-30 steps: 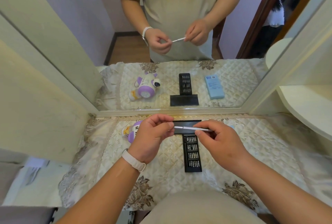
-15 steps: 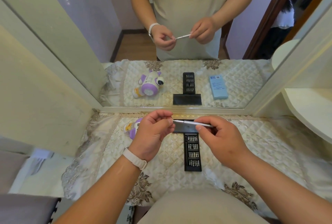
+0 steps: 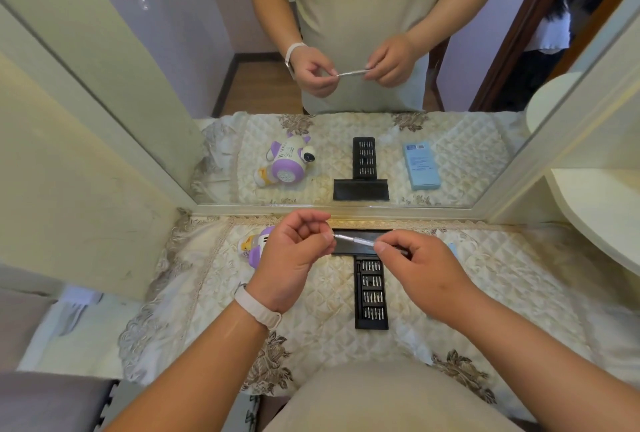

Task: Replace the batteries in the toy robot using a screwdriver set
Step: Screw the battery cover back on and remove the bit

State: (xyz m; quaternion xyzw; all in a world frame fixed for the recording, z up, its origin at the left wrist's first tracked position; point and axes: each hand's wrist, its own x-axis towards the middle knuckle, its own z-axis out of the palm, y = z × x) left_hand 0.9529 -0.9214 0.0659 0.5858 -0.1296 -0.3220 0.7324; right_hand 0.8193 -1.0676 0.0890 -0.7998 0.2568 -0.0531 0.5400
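**Both hands stay on the screwdriver, a touch nearer the mirror**

Hardly anything has moved in the last second: the two hands have drifted slightly toward the mirror (image 3: 381, 50) frame, and their grip looks the same as before. The left hand (image 3: 292, 258), with a pale wristband (image 3: 258, 310), has its thumb and first fingers pinching the left end of the slim silver screwdriver (image 3: 355, 241). The right hand (image 3: 429, 275) has its thumb and curled fingers pinching the other end. The tool lies roughly level between them, lifted off the cloth-covered desk (image 3: 512, 286) and just above the black lid (image 3: 346, 250), which rests crosswise at the far end of the open bit case (image 3: 372, 296). Rows of bits fill the case. The toy robot (image 3: 254, 248), white and purple, lies on the desk to the left of the case, partly hidden behind the left hand; its reflection shows it lying on its side.
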